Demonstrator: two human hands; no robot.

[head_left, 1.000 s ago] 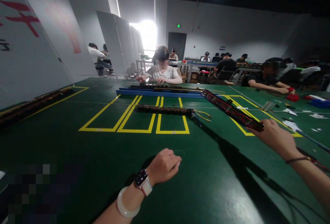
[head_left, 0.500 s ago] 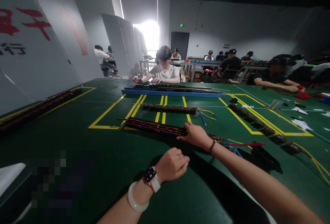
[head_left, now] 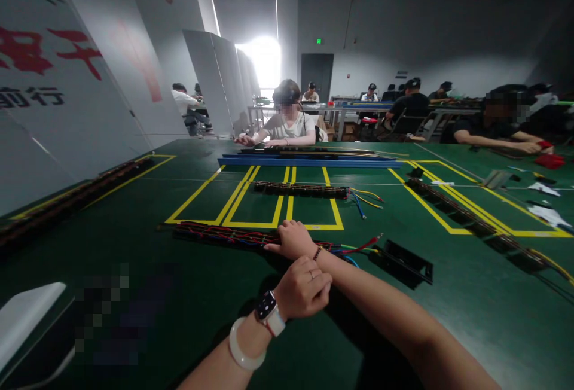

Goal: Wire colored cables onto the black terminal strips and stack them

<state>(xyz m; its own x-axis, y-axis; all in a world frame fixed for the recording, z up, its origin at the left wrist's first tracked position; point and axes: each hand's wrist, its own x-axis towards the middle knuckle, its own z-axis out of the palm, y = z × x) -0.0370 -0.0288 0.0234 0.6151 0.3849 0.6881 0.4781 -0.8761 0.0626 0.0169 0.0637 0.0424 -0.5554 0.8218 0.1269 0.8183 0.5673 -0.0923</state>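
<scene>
A long black wiring bundle (head_left: 224,234) with red and blue wires lies across the green table, just in front of the yellow taped boxes. My right hand (head_left: 296,239) is closed over its right part, fingers on the far side and thumb on the near side. Loose wire ends (head_left: 363,246) in red, green and blue stick out to the right of that wrist. My left hand (head_left: 305,287), with a watch on the wrist, is curled in front of the right wrist; what its fingers hold, if anything, is hidden.
A black open housing (head_left: 406,261) lies right of the wire ends. Beyond are a shorter bundle (head_left: 300,189) and a blue channel (head_left: 309,162). Long strips lie at the left (head_left: 81,198) and right (head_left: 475,222). A person (head_left: 289,118) sits across the table.
My right hand has moved left together with the wiring bundle, which now sits further left. The black housing appears turned and shifted left. My left hand stays nearly in place, more tightly curled.
</scene>
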